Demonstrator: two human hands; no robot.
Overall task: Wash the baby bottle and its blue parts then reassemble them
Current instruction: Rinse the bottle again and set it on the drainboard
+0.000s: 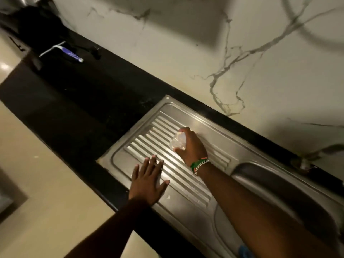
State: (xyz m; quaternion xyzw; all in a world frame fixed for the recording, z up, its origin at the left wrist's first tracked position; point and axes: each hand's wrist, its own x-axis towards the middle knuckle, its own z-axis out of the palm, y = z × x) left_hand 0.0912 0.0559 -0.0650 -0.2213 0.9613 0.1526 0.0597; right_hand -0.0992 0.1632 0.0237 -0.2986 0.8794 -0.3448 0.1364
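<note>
Hands: both over the ribbed steel drainboard (pixel 188 185), apart from each other.
Right hand (pixel 191 146): reaches across the ribs, fingers curled and closed round a small clear part (pixel 176 141); thumb below it, fingertips above.
Clear part: see-through, rounded, pale; held low over the ribs near the drainboard's far side; contact with the steel cannot be told. Too blurred to say which piece of the bottle.
Left hand (pixel 149 180): flat, palm down, fingers spread, resting on the near-left ribs; holds nothing.
Wrist: beaded bands and a chain (pixel 200 164) on the right arm, green, orange and silver.
Drainboard: set into a black counter (pixel 78 101), joined on the right to a sink basin (pixel 279 185).
Blue bit (pixel 244 251): at the bottom edge, beside the right forearm; mostly hidden, cannot tell what.
Counter, far left: white-and-purple razor-like item (pixel 63 52) lying flat, well apart from the hands; a dark heap (pixel 37 25) behind it.
Wall: pale marble (pixel 204 53) with grey veins, running behind the counter.
Tap base (pixel 305 162): at the back edge near the basin, blurred.
</note>
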